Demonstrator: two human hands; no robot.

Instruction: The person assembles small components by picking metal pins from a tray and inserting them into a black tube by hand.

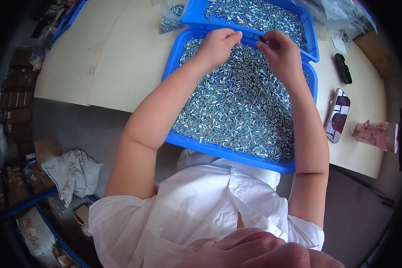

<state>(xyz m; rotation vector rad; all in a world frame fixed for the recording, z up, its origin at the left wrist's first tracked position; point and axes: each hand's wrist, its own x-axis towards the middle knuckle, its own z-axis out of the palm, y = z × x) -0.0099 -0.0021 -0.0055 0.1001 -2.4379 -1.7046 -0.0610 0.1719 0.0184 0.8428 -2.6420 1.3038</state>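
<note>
Small shiny metal pieces (241, 111) fill a blue tray (223, 153) in front of me. Over the tray's far left part, my left hand (220, 46) is closed, thumb and fingers pressed together on something I cannot make out. My right hand (281, 52) is curled over the far right part, thumb and fingertips close together at a small dark item (261, 39). The two hands are a short gap apart. Behind them stands a second blue tray (316, 44) with more metal pieces (259, 18).
At the back left of the trays lies a clear bag of metal pieces (169, 25). On the right of the table (98, 49) are a black object (343, 69), a phone (338, 115) and a pink cup (375, 135). Plastic bags (339, 13) lie at the back right.
</note>
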